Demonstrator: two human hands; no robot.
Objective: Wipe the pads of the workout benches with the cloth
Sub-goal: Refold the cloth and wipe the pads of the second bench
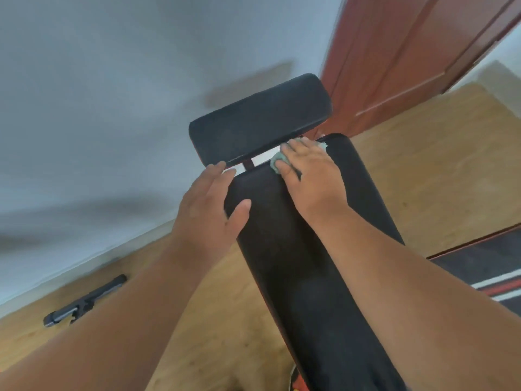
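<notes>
A long black bench pad (307,266) runs from the bottom of the view up to the middle, with a shorter black pad (259,119) beyond a narrow gap. My right hand (310,176) lies flat on a pale green cloth (277,160) and presses it onto the far end of the long pad. Most of the cloth is hidden under the palm. My left hand (210,204) rests with straight fingers along the pad's left edge, thumb lying on the top surface.
The bench stands on a wooden floor (423,170) close to a grey wall (98,108). A reddish-brown door (408,52) is at the upper right. A black bar-like part (84,301) lies on the floor at left. A dark striped mat (490,275) lies at right.
</notes>
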